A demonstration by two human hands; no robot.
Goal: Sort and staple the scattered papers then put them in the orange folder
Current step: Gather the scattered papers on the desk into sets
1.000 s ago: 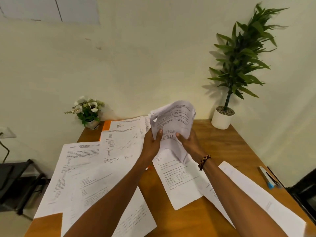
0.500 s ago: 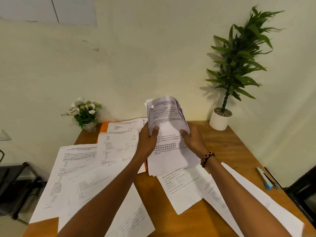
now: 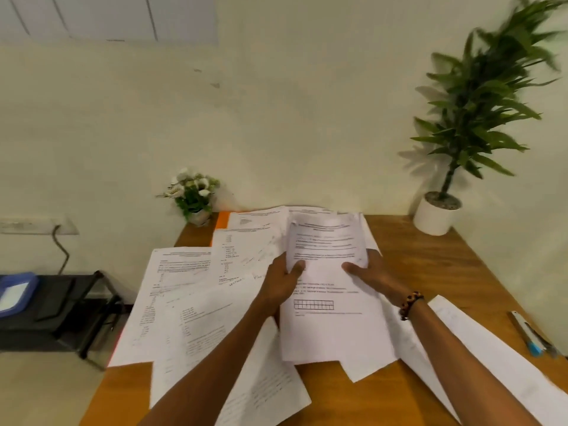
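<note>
Lowered since the earlier frames, the gathered sheaf of papers (image 3: 325, 290) now lies nearly flat over loose sheets (image 3: 196, 302) on the tabletop (image 3: 430, 259), pinched at its edges by the left hand (image 3: 281, 279) and right hand (image 3: 373, 276). Sorting seems underway; next, square the sheaf. Only a corner of the orange folder (image 3: 222, 219) shows at the back, under papers.

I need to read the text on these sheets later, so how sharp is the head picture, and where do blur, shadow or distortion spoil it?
Head view: soft overall; print on the held sheets is unreadable, only a grid shows. The tall plant has motion-smeared leaves and casts a shadow on the wall. Wide-angle bending splays the desk edges. No strong glare; lighting is even and warm.
</note>
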